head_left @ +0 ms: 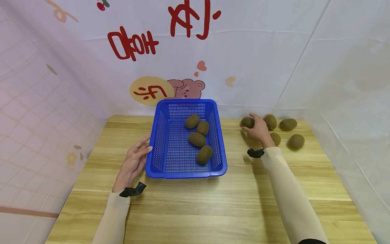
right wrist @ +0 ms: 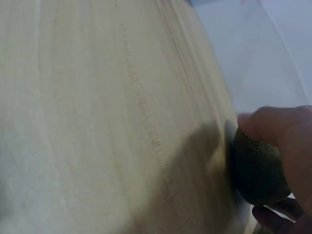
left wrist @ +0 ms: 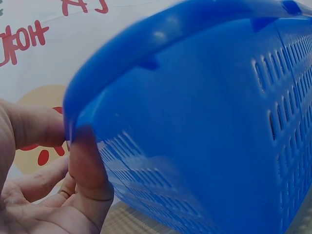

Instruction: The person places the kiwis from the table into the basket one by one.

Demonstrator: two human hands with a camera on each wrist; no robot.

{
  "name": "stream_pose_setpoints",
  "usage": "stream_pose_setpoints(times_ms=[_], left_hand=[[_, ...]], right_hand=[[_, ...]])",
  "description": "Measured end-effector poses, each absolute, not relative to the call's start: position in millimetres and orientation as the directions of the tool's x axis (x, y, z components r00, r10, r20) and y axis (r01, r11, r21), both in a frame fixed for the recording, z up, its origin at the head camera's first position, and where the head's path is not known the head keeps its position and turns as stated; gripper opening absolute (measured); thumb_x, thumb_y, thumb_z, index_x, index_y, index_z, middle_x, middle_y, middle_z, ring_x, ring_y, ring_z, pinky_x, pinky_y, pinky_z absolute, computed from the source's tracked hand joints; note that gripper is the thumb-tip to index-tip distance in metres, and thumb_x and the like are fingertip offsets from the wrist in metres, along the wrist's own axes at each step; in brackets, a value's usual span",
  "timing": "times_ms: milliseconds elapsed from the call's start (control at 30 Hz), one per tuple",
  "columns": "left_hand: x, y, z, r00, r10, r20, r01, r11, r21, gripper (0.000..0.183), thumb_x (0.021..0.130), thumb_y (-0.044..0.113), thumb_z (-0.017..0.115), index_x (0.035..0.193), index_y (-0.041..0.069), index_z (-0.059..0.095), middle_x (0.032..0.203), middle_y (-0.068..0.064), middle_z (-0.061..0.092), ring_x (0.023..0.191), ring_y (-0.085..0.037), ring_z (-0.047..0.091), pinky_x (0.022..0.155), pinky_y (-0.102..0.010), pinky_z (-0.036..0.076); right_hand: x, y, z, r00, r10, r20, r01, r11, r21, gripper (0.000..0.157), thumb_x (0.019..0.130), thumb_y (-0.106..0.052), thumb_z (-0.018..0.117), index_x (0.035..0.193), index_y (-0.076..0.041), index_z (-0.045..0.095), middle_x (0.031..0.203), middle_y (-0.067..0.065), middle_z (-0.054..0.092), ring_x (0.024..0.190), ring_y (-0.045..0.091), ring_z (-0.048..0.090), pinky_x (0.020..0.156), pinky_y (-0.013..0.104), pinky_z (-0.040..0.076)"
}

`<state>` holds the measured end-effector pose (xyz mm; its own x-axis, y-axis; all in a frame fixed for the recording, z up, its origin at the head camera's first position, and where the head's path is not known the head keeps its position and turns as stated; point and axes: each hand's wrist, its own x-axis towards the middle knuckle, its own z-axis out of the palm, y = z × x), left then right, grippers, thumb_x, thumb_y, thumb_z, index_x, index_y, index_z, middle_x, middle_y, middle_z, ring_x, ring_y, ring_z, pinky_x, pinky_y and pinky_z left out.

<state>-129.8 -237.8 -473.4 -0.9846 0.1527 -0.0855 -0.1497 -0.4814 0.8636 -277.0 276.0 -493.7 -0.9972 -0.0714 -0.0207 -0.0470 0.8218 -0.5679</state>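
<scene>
A blue plastic basket (head_left: 186, 174) with slotted walls stands in the middle, several brown kiwis (head_left: 197, 139) lying along the right half of its floor. My left hand (head_left: 134, 161) pinches the basket's left rim between thumb and fingers; the left wrist view shows the rim (left wrist: 161, 39) close up. Over at the back right, my right hand (head_left: 258, 129) grips a kiwi (head_left: 247, 122) near the table's far edge. In the right wrist view the thumb and fingers lie around that kiwi (right wrist: 258, 168), covering part of it.
More loose kiwis lie right of and behind my right hand, among them one kiwi (head_left: 288, 124) near the back edge and another kiwi (head_left: 296, 141) nearer me. The wooden table (head_left: 189, 210) meets a white printed cloth (head_left: 262, 74) behind and at the sides.
</scene>
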Motion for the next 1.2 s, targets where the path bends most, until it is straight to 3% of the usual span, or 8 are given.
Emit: stream_pose_setpoints(times_ms=[200,600,1200], left_hand=[[-129,-238,-474,-0.984,0.158,-0.082,-0.149,-0.48,0.864,0.07,0.099,-0.007,0.059,0.16,-0.003,0.024,0.112,-0.005,0.066,0.099,-0.014,0.073,0.086,-0.027,0.063],[-128,-236,-475,-0.986,0.149,-0.074,-0.139,-0.494,0.859,0.069,0.099,-0.009,0.057,0.16,-0.004,0.025,0.11,-0.004,0.067,0.098,-0.013,0.073,0.085,-0.026,0.063],[-129,-237,-473,-0.983,0.16,-0.087,-0.157,-0.503,0.85,0.071,0.099,-0.008,0.059,0.16,-0.003,0.024,0.111,-0.005,0.066,0.099,-0.014,0.073,0.087,-0.027,0.063]], right_hand=[[-274,277,-497,-0.999,-0.034,0.032,-0.046,0.8,-0.598,0.064,0.098,-0.022,0.069,0.151,0.001,0.043,0.152,0.032,0.045,0.139,0.053,0.041,0.113,0.067,0.039],[-270,278,-484,-0.997,-0.026,0.066,-0.062,0.769,-0.636,0.064,0.097,-0.025,0.07,0.151,-0.002,0.045,0.15,0.031,0.049,0.136,0.051,0.046,0.11,0.066,0.043],[-265,261,-445,-0.968,-0.105,0.226,-0.224,0.768,-0.601,0.061,0.094,-0.025,0.075,0.147,-0.003,0.052,0.143,0.026,0.057,0.129,0.046,0.054,0.105,0.061,0.045]])
